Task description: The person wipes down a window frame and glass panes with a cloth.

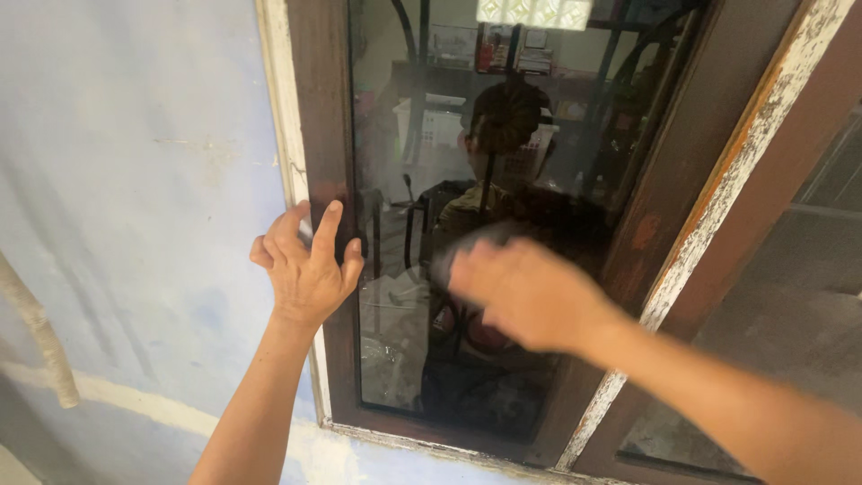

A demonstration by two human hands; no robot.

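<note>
Bracing left hand [305,269] open on window frame [325,135]; right hand [525,292] blurred against glass pane [503,135], grip unclear.

Window pane [422,377]: dark tinted glass, upright, set in a brown wooden frame [328,135] with worn, flaking paint along its right edge. The surface shows smears and reflections. Dark cloth [467,247]: small, blurred, pressed flat against the glass near mid-height, mostly covered by the right hand [530,292]. The left hand [305,265] rests on the frame's left upright, fingers spread, thumb at the glass edge.
</note>
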